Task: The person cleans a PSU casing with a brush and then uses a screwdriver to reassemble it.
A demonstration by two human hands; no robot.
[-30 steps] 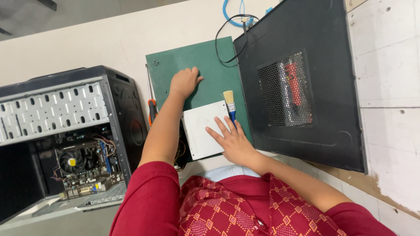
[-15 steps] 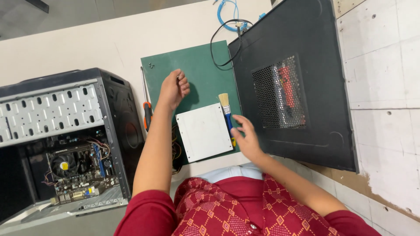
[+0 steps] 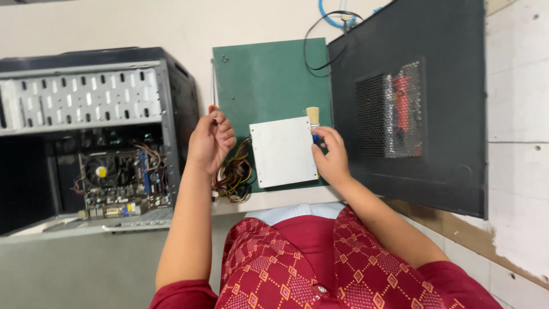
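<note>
right hand (image 3: 331,157) grip: brush (image 3: 313,121) handle; bristles above | left hand (image 3: 210,140): screwdriver (image 3: 213,97)

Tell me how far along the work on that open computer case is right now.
Done: the case stands open, its black side panel set aside, and the grey power supply box lies out on the green mat, wires trailing. In hand: the left hand is closed around an orange-handled screwdriver; the right hand grips a small brush at the box's edge. Left: the motherboard sits in the case.
</note>
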